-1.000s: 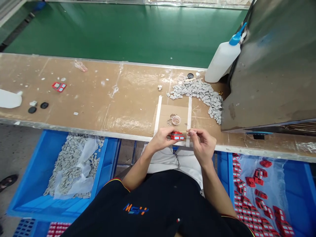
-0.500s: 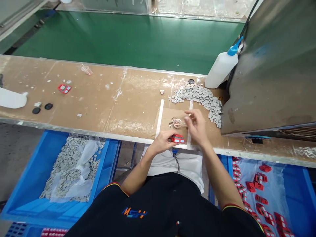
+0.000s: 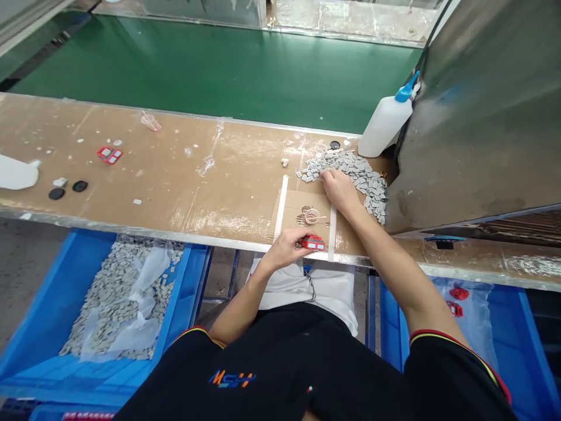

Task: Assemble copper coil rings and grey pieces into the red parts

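My left hand (image 3: 286, 249) is closed around a small red toy car (image 3: 312, 242) with pale window panels, held at the table's front edge. My right hand (image 3: 339, 188) reaches to the near left side of a heap of small grey rectangular pieces (image 3: 368, 181). Its fingers are bent together with the tips down among the pieces; what lies between them is hidden. Between the hands a small clear cup (image 3: 311, 216) with a thin stick across it rests on a cardboard sheet (image 3: 298, 202) edged by white tape strips.
A white squeeze bottle (image 3: 384, 126) with a blue nozzle leans against the metal cabinet (image 3: 482, 117). Another red car (image 3: 109, 155) lies at the left. Blue bins hold grey pieces (image 3: 118, 304) at left and red cars (image 3: 459, 293) at right. Behind runs a green belt (image 3: 210, 73).
My right hand has moved from beside the cup, forward to the grey heap. My left hand still holds the red car near the edge. The view has shifted slightly.
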A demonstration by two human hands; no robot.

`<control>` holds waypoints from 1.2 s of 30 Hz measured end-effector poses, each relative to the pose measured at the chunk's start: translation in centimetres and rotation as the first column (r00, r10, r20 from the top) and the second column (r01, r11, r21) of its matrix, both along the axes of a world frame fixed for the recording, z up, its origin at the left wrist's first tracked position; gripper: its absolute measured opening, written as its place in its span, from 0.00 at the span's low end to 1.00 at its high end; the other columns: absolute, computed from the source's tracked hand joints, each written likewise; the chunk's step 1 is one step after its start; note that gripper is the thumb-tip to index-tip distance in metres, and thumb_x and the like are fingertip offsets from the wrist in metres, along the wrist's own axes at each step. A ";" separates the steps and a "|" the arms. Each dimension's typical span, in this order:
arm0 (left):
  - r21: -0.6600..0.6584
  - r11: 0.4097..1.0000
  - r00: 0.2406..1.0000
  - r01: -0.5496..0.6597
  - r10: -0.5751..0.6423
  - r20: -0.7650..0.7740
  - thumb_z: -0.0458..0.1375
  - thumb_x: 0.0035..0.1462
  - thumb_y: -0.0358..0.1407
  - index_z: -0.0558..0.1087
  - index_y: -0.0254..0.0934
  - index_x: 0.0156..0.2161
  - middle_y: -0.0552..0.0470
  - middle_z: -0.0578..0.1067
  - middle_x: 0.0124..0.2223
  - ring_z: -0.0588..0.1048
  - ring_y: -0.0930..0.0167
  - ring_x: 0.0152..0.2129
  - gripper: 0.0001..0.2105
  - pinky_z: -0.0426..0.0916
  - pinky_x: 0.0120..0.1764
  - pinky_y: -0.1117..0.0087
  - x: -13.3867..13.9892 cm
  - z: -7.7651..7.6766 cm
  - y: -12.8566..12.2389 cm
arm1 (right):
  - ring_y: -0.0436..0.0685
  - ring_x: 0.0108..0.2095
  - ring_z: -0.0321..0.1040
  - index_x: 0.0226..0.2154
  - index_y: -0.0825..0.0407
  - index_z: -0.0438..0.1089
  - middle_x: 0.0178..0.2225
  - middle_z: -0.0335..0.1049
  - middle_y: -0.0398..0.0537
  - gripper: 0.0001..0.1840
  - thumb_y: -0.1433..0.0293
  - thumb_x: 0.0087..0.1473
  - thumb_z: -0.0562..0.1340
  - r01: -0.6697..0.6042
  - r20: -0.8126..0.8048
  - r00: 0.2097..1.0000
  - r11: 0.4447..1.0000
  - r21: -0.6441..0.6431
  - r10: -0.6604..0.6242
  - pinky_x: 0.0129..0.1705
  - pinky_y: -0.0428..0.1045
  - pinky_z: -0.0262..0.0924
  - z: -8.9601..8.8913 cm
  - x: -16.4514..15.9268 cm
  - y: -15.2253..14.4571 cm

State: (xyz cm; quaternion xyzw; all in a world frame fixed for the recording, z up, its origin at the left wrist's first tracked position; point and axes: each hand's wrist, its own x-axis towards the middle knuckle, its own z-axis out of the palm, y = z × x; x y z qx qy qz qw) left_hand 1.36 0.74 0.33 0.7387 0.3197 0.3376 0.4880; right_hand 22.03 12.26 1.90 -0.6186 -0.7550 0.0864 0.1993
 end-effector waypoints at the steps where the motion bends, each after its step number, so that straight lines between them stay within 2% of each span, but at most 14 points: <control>1: 0.011 1.000 1.000 0.005 -0.005 -0.004 0.65 0.59 0.36 0.78 0.31 0.43 0.44 0.82 0.39 0.81 0.68 0.35 0.10 0.76 0.40 0.69 0.0 0.0 0.0 | 0.64 0.40 0.70 0.34 0.53 0.73 0.38 0.75 0.57 0.12 0.79 0.58 0.55 0.009 -0.036 0.999 1.000 0.014 -0.008 0.45 0.56 0.63 0.1 0.5 -0.6; 5: 0.089 0.996 0.999 0.019 -0.022 0.027 0.65 0.59 0.36 0.79 0.32 0.49 0.41 0.83 0.45 0.82 0.64 0.42 0.14 0.76 0.47 0.64 -0.1 -0.5 0.3 | 0.59 0.34 0.71 0.33 0.51 0.75 0.34 0.76 0.50 0.09 0.75 0.56 0.59 0.060 -0.298 0.954 0.996 0.070 -0.037 0.40 0.53 0.66 1.3 2.7 -5.1; 9: 0.124 0.992 0.996 0.032 -0.042 0.075 0.64 0.60 0.33 0.76 0.36 0.56 0.42 0.83 0.49 0.81 0.63 0.47 0.19 0.76 0.52 0.61 -0.2 -1.1 0.5 | 0.55 0.32 0.72 0.33 0.51 0.76 0.32 0.75 0.47 0.06 0.70 0.57 0.62 0.164 -0.544 0.830 0.986 0.026 -0.124 0.35 0.50 0.66 2.9 3.1 -11.8; 11: 0.120 0.992 0.996 0.046 -0.055 0.077 0.64 0.60 0.32 0.75 0.38 0.58 0.43 0.82 0.50 0.81 0.63 0.47 0.20 0.76 0.52 0.61 -0.2 -1.1 0.5 | 0.55 0.32 0.72 0.33 0.50 0.76 0.32 0.75 0.47 0.06 0.68 0.57 0.63 0.145 -0.623 0.771 0.989 -0.032 -0.133 0.35 0.49 0.66 3.2 2.3 -14.5; 13: 0.100 0.993 0.996 0.061 -0.068 0.066 0.64 0.60 0.31 0.75 0.38 0.58 0.43 0.82 0.50 0.81 0.64 0.46 0.20 0.76 0.50 0.63 -0.2 -1.1 0.5 | 0.54 0.31 0.72 0.34 0.50 0.76 0.32 0.75 0.46 0.06 0.68 0.58 0.63 0.051 -0.672 0.733 0.994 -0.100 -0.105 0.33 0.49 0.66 3.1 1.3 -16.1; 16: -0.014 0.998 0.996 0.062 -0.061 0.065 0.64 0.59 0.30 0.76 0.35 0.55 0.43 0.83 0.47 0.82 0.66 0.40 0.19 0.77 0.44 0.67 -0.2 -0.9 0.4 | 0.54 0.30 0.72 0.34 0.49 0.77 0.31 0.76 0.46 0.05 0.67 0.57 0.64 -0.064 -0.696 0.715 0.985 -0.159 -0.065 0.32 0.48 0.66 2.3 0.0 -16.7; 19: -0.176 0.982 0.993 0.070 -0.052 0.109 0.67 0.55 0.32 0.76 0.32 0.49 0.45 0.82 0.42 0.82 0.69 0.36 0.16 0.77 0.39 0.71 -0.1 -0.8 0.2 | 0.54 0.30 0.73 0.33 0.50 0.76 0.31 0.78 0.46 0.06 0.66 0.56 0.64 -0.082 -0.715 0.693 0.975 -0.207 -0.093 0.32 0.49 0.66 1.7 -0.7 -16.0; 21: -0.231 0.970 0.991 0.078 -0.050 0.124 0.68 0.54 0.32 0.76 0.32 0.45 0.48 0.81 0.39 0.81 0.70 0.34 0.13 0.76 0.39 0.72 -0.1 -0.7 0.2 | 0.55 0.29 0.73 0.31 0.50 0.76 0.30 0.78 0.46 0.06 0.66 0.55 0.65 -0.097 -0.709 0.698 0.969 -0.226 -0.095 0.32 0.49 0.66 1.5 -0.7 -15.5; 28: -0.221 0.971 0.992 0.090 -0.067 0.110 0.66 0.54 0.31 0.77 0.32 0.42 0.49 0.80 0.38 0.80 0.70 0.33 0.10 0.74 0.37 0.73 -0.2 -0.3 0.3 | 0.54 0.28 0.70 0.29 0.50 0.74 0.28 0.75 0.45 0.07 0.69 0.58 0.63 -0.139 -0.608 0.794 0.976 -0.168 0.008 0.32 0.48 0.62 1.5 -0.8 -15.2; 36: -0.101 0.992 0.997 0.079 -0.078 0.008 0.65 0.54 0.30 0.77 0.33 0.42 0.50 0.81 0.36 0.79 0.71 0.30 0.09 0.72 0.35 0.74 -0.4 -0.3 0.4 | 0.54 0.29 0.65 0.29 0.51 0.71 0.28 0.65 0.44 0.08 0.72 0.61 0.60 -0.144 -0.487 0.869 0.987 -0.072 0.091 0.31 0.47 0.58 1.7 -1.5 -15.9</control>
